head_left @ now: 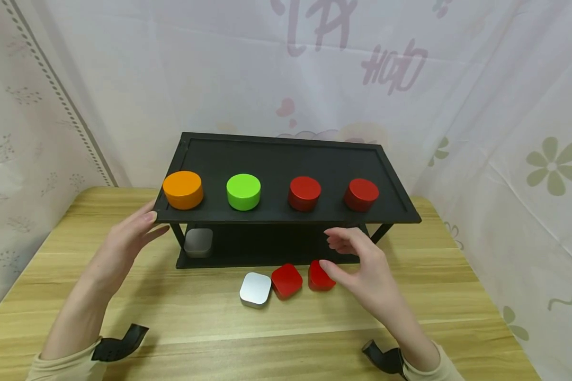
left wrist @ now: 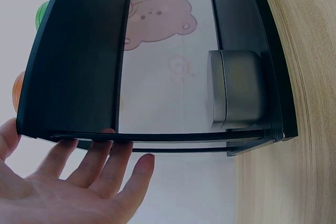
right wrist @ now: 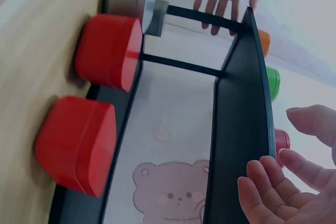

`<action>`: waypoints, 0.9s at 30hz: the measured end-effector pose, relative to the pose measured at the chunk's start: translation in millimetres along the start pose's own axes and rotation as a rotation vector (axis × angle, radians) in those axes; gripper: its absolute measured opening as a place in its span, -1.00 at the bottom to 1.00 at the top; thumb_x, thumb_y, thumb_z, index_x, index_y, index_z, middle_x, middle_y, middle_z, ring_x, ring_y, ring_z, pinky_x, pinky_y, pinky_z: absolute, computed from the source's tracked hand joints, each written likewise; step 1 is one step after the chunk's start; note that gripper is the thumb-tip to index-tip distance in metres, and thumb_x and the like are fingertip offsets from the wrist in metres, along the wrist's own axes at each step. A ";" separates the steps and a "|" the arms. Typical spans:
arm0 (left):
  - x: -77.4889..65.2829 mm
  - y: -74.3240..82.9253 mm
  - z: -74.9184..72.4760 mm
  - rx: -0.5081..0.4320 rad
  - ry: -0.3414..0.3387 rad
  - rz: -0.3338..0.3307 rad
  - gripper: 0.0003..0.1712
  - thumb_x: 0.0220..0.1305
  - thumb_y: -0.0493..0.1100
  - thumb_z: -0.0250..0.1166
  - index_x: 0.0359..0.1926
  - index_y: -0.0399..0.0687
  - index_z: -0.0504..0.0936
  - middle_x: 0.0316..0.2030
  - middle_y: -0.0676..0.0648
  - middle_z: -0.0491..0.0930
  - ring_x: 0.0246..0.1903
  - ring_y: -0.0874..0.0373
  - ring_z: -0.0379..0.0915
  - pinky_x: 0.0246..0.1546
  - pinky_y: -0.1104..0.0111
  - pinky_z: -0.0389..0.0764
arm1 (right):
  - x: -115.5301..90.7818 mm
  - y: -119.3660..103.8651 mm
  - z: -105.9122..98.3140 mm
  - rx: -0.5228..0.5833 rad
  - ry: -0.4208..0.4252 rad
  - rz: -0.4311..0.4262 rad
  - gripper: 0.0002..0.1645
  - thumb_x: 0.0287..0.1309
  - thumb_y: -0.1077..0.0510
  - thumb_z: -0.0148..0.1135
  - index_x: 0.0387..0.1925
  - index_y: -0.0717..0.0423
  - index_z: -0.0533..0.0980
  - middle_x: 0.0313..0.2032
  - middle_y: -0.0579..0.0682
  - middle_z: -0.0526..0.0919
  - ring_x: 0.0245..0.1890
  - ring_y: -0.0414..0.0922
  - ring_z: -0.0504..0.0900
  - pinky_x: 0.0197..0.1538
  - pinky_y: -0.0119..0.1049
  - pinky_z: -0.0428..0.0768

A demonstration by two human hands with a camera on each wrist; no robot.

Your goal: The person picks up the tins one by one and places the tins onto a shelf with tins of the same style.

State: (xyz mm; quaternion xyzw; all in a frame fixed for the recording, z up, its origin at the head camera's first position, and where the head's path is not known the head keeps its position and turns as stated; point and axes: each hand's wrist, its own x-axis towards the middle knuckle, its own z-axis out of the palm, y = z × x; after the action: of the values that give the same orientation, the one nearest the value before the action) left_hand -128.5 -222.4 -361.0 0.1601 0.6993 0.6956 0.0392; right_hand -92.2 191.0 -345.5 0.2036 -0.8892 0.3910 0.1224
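Note:
A black two-tier shelf point(head_left: 281, 159) stands on the table. My left hand point(head_left: 126, 241) grips the left end of its top board, thumb at the edge and fingers at the underside in the left wrist view. My right hand point(head_left: 364, 264) holds nothing, its fingers loosely bent and thumb apart, in front of the shelf's right half. Below it sits a red rounded-square tin point(head_left: 320, 278), partly hidden by the thumb. Another red tin point(head_left: 287, 281) and a silver tin point(head_left: 255, 289) lie to its left.
Along the top board stand round tins: orange point(head_left: 183, 190), green point(head_left: 243, 192), red point(head_left: 304, 193) and another red one point(head_left: 361, 195). A silver square tin point(head_left: 198, 243) sits at the left of the lower board. A printed curtain point(head_left: 219, 69) hangs behind the wooden table point(head_left: 209, 344).

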 end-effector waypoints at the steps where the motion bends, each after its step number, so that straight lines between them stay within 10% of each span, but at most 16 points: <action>1: 0.1 -0.2 -0.2 -0.002 0.000 0.002 -0.48 0.50 -0.15 -0.25 0.42 -0.06 0.15 0.40 0.11 0.20 0.33 0.41 0.13 0.15 0.59 0.33 | 0.0 -0.3 2.4 -0.001 -0.011 -0.004 -0.39 -0.02 0.09 0.42 0.09 -0.26 0.41 -0.04 -0.27 0.53 -0.08 -0.26 0.56 0.01 -0.41 0.59; 27: 0.5 1.1 0.2 0.010 0.007 -0.007 -0.48 0.50 -0.13 -0.23 0.42 -0.03 0.15 0.40 0.12 0.20 0.32 0.42 0.14 0.14 0.58 0.35 | -0.2 -16.9 59.9 0.023 -0.215 0.064 -0.33 -0.05 0.06 0.44 0.09 -0.44 0.38 0.00 -0.45 0.47 0.01 -0.35 0.49 0.04 -0.36 0.60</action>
State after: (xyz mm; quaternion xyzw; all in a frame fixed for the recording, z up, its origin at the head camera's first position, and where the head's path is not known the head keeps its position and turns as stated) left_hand -128.7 -222.1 -359.8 0.1555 0.7034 0.6925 0.0384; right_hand -87.8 136.1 -374.5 0.2174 -0.8987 0.3806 0.0114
